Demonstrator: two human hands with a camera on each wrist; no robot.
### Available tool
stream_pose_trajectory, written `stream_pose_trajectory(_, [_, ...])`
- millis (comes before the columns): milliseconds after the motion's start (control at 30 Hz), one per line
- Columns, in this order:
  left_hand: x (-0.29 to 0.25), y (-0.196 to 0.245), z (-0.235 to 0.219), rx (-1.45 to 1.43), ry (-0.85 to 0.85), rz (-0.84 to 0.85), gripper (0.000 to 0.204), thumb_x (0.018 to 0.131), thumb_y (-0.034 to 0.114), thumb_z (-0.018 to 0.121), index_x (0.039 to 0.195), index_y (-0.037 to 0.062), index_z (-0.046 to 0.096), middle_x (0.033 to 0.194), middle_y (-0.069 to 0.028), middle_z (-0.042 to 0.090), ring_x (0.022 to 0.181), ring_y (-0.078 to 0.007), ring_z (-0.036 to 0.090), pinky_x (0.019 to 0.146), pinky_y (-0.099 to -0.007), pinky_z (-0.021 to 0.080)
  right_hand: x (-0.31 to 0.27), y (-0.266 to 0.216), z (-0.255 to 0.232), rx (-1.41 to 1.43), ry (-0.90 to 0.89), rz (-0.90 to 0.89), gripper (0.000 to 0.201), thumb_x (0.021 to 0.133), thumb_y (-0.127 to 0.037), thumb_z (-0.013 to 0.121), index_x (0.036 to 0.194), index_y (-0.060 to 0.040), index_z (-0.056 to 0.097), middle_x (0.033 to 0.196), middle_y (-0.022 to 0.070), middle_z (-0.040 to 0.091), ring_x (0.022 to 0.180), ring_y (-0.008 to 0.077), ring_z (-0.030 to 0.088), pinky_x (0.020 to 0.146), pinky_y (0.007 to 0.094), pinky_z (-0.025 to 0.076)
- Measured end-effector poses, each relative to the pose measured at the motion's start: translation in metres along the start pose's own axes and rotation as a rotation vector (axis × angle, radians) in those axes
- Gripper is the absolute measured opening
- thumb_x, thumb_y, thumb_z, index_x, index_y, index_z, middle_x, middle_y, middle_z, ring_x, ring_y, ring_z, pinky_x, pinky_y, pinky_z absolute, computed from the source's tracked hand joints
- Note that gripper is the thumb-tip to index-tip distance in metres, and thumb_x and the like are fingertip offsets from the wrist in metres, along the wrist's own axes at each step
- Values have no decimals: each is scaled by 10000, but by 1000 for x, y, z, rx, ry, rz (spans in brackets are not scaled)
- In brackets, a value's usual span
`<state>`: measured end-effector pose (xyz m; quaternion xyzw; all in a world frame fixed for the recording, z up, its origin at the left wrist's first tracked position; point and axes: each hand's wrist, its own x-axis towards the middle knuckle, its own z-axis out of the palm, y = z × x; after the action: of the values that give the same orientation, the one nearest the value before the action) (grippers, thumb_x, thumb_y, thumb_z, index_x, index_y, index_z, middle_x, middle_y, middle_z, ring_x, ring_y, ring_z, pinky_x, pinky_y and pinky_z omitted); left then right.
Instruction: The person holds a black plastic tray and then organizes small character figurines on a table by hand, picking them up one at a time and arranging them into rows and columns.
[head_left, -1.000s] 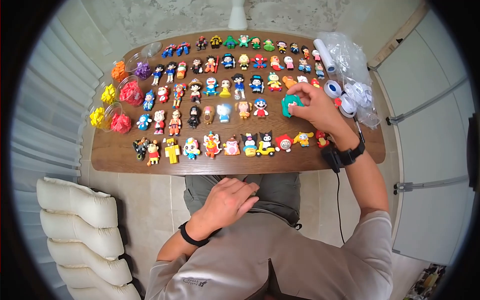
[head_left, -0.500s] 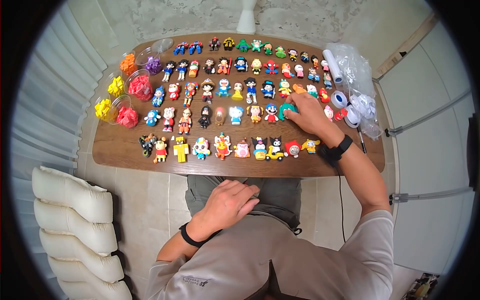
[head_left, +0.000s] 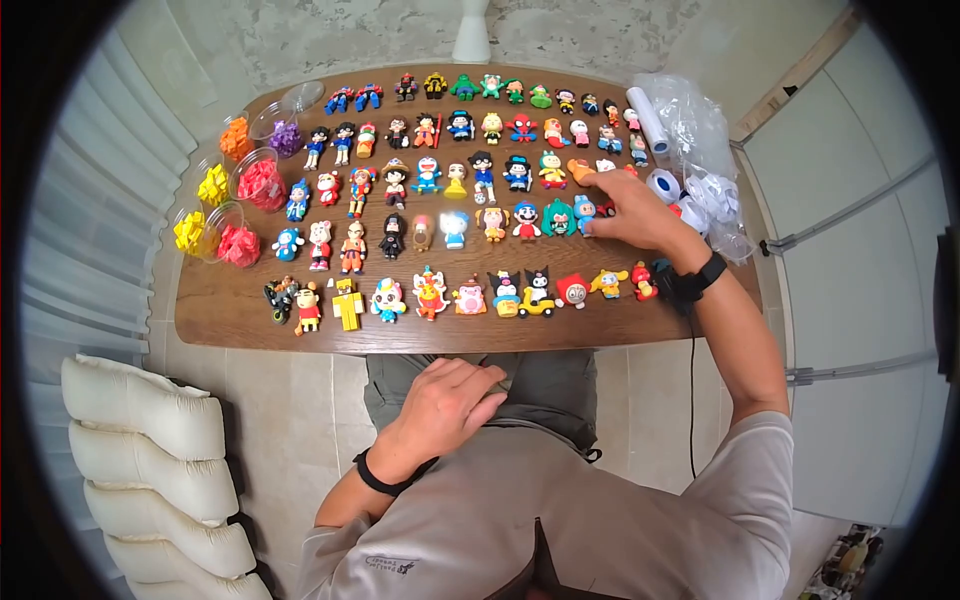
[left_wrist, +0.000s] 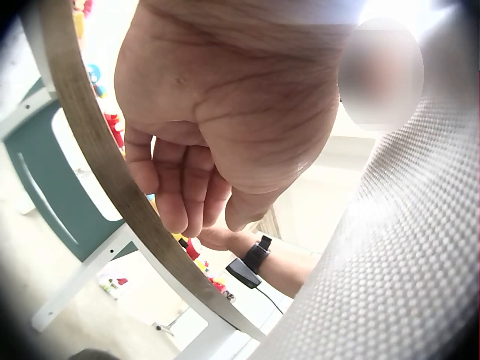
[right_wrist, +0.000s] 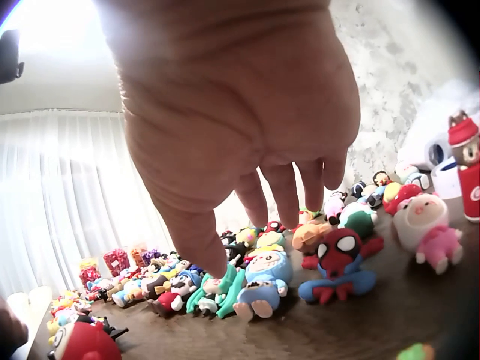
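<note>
My right hand (head_left: 640,212) hovers over the right part of the table, thumb and fingers spread apart with nothing between them. Close by its thumb lie a teal-haired figurine (head_left: 557,218) and a light-blue figurine (right_wrist: 265,280). A crouching Spider-Man figurine (right_wrist: 337,264) sits just beyond, partly covered by the hand in the head view. A pink-and-white figurine (right_wrist: 424,229) stands farther right in the right wrist view. My left hand (head_left: 447,408) rests at my lap with loosely bent fingers, holding nothing.
Rows of small figurines cover the wooden table (head_left: 480,338). Clear cups of coloured pieces, such as a cup of red pieces (head_left: 262,183), stand at the left. A white roll (head_left: 648,120), tape rolls and a crumpled plastic bag (head_left: 690,115) lie at the right.
My right hand has set the teal-haired figurine down beside the Mario figurine and let go, then shifted slightly right. My left hand has stayed at my lap.
</note>
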<state>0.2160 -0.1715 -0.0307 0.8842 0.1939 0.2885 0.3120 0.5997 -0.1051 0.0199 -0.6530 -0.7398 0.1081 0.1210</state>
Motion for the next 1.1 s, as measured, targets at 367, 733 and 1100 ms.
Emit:
stream_pose_trajectory(367, [-2,4,0,16,-16,-17,254,813,121,770,1035,34,682,855,-90,683,789,-282,656,726,-396,505,-4,-2,9,-13,-113,74,702,742,-303,841,1328,-28,569,1281,206,627,1222,361,576,1036,441,454])
stream_pose_trajectory(733, [-3,3,4,13,-21,-5,246,823,119,768,1037,37,678,858,-91,685,795,-282,661,719,-396,506,-8,-4,5,13,-106,79,729,744,-298,841,1349,-13,550,1288,223,623,1191,363,601,1014,419,476])
stream_pose_trajectory(1100, [11,-27,-11,48,380,163,48,777,37,717,799,33,674,627,-65,582,503,-215,526,480,-339,421,11,-26,-6,-36,5,-43,665,836,-347,764,1352,12,548,1350,234,586,1272,377,537,1074,451,432])
